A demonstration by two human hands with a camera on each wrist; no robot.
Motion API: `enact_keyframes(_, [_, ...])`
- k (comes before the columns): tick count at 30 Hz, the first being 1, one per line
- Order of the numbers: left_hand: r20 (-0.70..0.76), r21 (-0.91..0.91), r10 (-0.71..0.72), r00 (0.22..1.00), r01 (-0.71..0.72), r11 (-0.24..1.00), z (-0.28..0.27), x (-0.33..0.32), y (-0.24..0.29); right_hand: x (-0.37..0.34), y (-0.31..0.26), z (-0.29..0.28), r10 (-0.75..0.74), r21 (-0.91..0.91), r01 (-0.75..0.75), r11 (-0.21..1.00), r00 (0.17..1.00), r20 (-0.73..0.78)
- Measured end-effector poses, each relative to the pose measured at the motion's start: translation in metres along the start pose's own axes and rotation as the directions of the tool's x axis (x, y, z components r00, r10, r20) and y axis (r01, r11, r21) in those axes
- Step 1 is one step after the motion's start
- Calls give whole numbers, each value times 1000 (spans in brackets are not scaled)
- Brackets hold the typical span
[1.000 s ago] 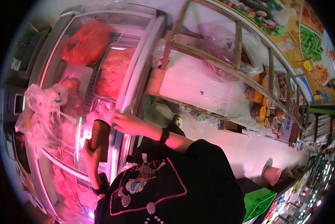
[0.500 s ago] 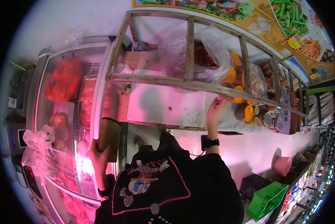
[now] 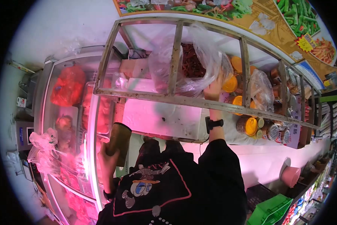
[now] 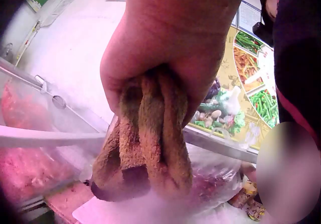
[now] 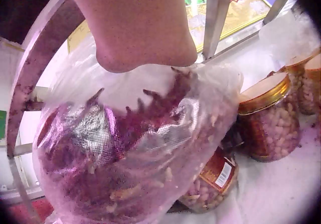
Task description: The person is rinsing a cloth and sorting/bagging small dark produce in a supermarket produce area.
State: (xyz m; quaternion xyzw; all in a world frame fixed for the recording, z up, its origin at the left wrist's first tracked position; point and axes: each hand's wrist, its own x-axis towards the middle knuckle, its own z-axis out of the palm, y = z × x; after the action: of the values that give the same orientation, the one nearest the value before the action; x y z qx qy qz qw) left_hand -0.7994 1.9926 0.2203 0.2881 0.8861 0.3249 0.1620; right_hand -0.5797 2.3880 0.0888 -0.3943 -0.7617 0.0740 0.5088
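Note:
My left hand (image 3: 109,155) grips a folded brown cloth (image 3: 121,142) beside the freezer's near edge. The left wrist view shows its rough, towel-like folds (image 4: 150,138) bunched below the curled hand. My right hand (image 3: 214,88) reaches over the metal rack's front bar to the side of a clear plastic bag (image 3: 207,56). Inside the bag are dark red, thin, dried-chilli-like pieces (image 3: 191,62). In the right wrist view the bag (image 5: 125,184) bulges below the hand (image 5: 140,33); its fingers are hidden, and I cannot tell whether they hold the plastic.
A glass-topped freezer (image 3: 94,150) stands at left with a red bag (image 3: 68,86) and packed meat inside. Orange-lidded jars (image 3: 247,125) sit right of the chilli bag. The metal rack frame (image 3: 198,103) crosses in front. A green crate (image 3: 271,212) and pink bucket (image 3: 290,176) are at right.
My right hand has left the freezer and moved right, over the rack's bar to the plastic bag. The left hand keeps the brown cloth. The head view has turned toward the rack.

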Motion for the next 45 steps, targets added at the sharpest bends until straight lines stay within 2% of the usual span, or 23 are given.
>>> enact_keyframes(3, [-1, 3, 35, 999, -35, 999, 3, 1, 2, 19, -25, 6, -66, -49, 77, 996, 976, 205])
enact_keyframes(6, [-5, -6, 68, 998, -68, 998, 6, 4, 8, 32, -40, 23, -74, -128, 111, 986, 962, 263])
enact_keyframes(7, [-11, -10, 83, 996, -83, 996, 7, 5, 9, 35, -41, 29, -124, -117, 163, 980, 952, 280])
enact_keyframes(8, [-15, -10, 86, 996, -87, 996, 6, 6, 8, 36, -40, 38, -127, -115, 164, 980, 953, 276])
enact_keyframes(10, [-12, 1, 76, 997, -76, 997, 5, 7, 3, 32, -38, 56, -129, -131, 192, 973, 914, 385])
enact_keyframes(11, [-16, 2, 79, 997, -79, 997, 4, 6, 2, 26, -38, 62, -139, -138, 202, 970, 918, 372])
enact_keyframes(15, [-20, 35, 80, 997, -79, 996, 3, 4, 0, 16, -38, 66, -109, -124, 177, 976, 899, 424])
enact_keyframes(17, [-19, 30, 72, 997, -72, 997, 3, 3, -3, 12, -34, 66, -71, -222, 235, 946, 821, 567])
enact_keyframes(24, [-10, 22, 91, 996, -90, 996, 7, -1, -6, 13, -40, 62, -70, -216, 222, 951, 832, 550])
enact_keyframes(26, [0, 16, 86, 996, -86, 996, 7, -3, -8, 17, -41, 61, 30, -46, -12, 999, 906, 422])
enact_keyframes(27, [-1, 37, 79, 997, -79, 996, 7, -4, -10, 19, -45, 59, 26, -43, -8, 999, 907, 419])
enact_keyframes(28, [-3, 58, 72, 997, -72, 996, 8, -5, -12, 21, -49, 55, 170, 93, -199, 976, 953, 253])
enact_keyframes(29, [-8, 57, 73, 997, -73, 996, 8, -5, -12, 24, -53, 53, 336, 257, -351, 900, 936, 103])
enact_keyframes(30, [4, 56, 78, 997, -78, 995, 7, -5, -11, 28, -56, 53, 332, 261, -347, 901, 938, 101])
enact_keyframes(32, [11, 54, 85, 996, -85, 995, 6, -6, -8, 38, -61, 56, 288, 212, -267, 940, 954, -77])
enact_keyframes(33, [15, 51, 76, 997, -77, 996, 7, -7, -6, 38, -61, 61, 285, 215, -263, 941, 955, -79])
enact_keyframes(35, [14, 47, 70, 997, -70, 996, 8, -11, -5, 32, -55, 77, 133, 66, -134, 989, 991, 18])
enact_keyframes(36, [12, 51, 71, 997, -71, 996, 7, -12, -7, 24, -53, 88, 133, 70, -134, 989, 991, 13])
enact_keyframes(37, [11, 55, 72, 997, -72, 996, 7, -13, -10, 16, -55, 96, 14, -107, 4, 994, 986, 165])
enact_keyframes(38, [6, 57, 76, 997, -76, 995, 7, -13, -13, 7, -56, 104, -75, -257, 166, 952, 941, 330])
enact_keyframes(39, [3, 60, 71, 997, -71, 996, 9, -15, -18, 3, -75, 92, -43, -268, 173, 948, 902, 429])
enact_keyframes(40, [-1, 62, 66, 998, -66, 996, 9, -16, -20, -4, -80, 91, -54, -256, 187, 948, 890, 452])
enact_keyframes(45, [2, 48, 94, 996, -94, 994, 12, -17, -12, -40, -89, 95, -121, -182, 232, 955, 872, 474])
